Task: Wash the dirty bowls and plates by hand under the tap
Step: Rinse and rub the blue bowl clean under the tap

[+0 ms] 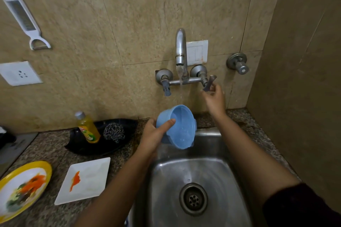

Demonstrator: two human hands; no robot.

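From the head view, the left hand point(153, 136) grips a blue bowl point(180, 127). Its thumb lies across the inside and its fingers point(150, 121) curl round the outside. The bowl is tilted on its side over the back of the steel sink point(166, 180), its wet hollow turned toward the camera. A thin stream of water point(181, 86) drops from the tap point(180, 48) onto its upper rim. The right hand point(215, 97) reaches up, fingers pinched on the tap's right lever point(209, 83).

On the speckled stone tabletop point(55, 145) to the left, a black tray point(88, 149) holds a yellow soap bottle point(87, 127) and a steel scrubber point(114, 132). Nearer lie a white square plate point(86, 180) with an orange smear and a yellow-rimmed plate point(20, 188) with orange and green scraps.

A peeler point(24, 18) hangs on the beige tiled wall above a socket point(19, 73).
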